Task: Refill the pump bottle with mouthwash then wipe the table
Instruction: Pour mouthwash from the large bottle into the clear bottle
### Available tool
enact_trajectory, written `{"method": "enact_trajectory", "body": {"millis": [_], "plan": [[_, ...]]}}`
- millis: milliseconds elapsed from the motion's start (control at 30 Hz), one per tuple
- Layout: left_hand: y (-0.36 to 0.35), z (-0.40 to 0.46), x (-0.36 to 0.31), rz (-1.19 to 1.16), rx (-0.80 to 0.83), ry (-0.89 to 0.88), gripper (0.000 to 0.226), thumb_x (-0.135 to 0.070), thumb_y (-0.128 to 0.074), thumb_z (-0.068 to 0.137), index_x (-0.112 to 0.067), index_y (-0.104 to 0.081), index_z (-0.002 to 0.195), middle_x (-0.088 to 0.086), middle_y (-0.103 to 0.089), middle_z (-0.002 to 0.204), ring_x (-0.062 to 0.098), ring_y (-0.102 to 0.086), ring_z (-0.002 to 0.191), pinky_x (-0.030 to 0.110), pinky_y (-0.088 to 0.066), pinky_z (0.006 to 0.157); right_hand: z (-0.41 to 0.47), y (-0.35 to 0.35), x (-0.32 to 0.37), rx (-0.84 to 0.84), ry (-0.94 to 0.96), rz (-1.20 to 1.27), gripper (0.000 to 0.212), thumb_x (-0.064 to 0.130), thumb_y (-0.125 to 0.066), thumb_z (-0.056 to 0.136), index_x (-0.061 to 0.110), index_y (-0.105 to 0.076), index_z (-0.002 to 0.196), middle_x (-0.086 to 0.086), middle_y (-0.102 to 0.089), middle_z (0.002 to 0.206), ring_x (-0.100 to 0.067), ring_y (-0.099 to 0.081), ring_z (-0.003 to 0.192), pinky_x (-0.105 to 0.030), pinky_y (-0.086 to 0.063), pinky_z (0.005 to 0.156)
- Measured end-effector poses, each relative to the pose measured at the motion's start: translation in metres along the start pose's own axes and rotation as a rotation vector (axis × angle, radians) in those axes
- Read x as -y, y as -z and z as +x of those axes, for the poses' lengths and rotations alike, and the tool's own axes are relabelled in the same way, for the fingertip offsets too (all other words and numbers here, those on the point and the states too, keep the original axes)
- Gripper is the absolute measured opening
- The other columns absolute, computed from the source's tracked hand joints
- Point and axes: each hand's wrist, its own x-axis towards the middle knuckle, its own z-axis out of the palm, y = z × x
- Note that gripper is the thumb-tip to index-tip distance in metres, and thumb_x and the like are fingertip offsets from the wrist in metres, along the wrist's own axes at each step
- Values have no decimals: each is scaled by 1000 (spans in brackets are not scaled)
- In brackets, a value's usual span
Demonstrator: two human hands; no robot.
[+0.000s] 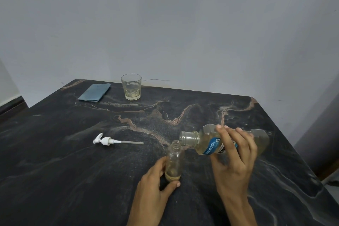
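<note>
Clear plastic pump bottle (pixel 174 161) stands gripped by the left hand (pixel 156 185); the right hand (pixel 233 154), closed around the tilted mouthwash bottle (pixel 211 141), holds its wide mouth just above. Misaligned necks could spill onto the tabletop (pixel 73 170).

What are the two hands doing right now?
Left hand: closed around the small pump bottle.
Right hand: holding the tilted mouthwash bottle.

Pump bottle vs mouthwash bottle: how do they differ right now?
Pose: the pump bottle stands upright on the table, steadied by the left hand; the mouthwash bottle is tipped sideways in the right hand, its mouth just above the pump bottle's.
Size: the pump bottle is slimmer and smaller.
Fill: the pump bottle has only a shallow layer at the bottom; the mouthwash bottle holds far more.
Shared: both clear, uncapped, yellowish liquid.
</note>
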Motion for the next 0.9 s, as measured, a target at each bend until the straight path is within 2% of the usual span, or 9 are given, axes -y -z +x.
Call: {"method": "enact_trajectory", "body": {"millis": [233,533,700,900], "plan": [[0,0,1,1,-3,3,65,-20,-81,70,-58,-40,104,-16,-65,112,-7,-60,104,24,-48,96,0,0,0,-8,4,-8,86,-10,-86,53,20,-48,124,3,-49,118,-24,-44,114,-39,-27,109],[-2,1,3,5,-6,-5,63,-22,-81,69,-58,-42,104,-20,-66,109,-8,-59,104,25,-48,95,0,0,0,-1,-5,3,88,-12,-86,51,20,-48,124,3,-49,118,-24,-43,115,-37,-26,110],[-3,1,6,-5,-8,8,60,-22,-82,69,-48,-47,111,-21,-64,112,-9,-59,105,21,-47,95,1,0,0,-7,0,0,86,-10,-87,51,19,-49,122,2,-49,117,-25,-44,114,-29,-21,114],[-3,1,7,3,-8,7,65,-23,-81,69,-58,-40,106,-17,-64,116,-5,-59,107,27,-48,97,1,0,0,-1,1,8,87,-10,-87,50,19,-48,123,1,-49,117,-25,-44,113,-27,-21,114]]}}
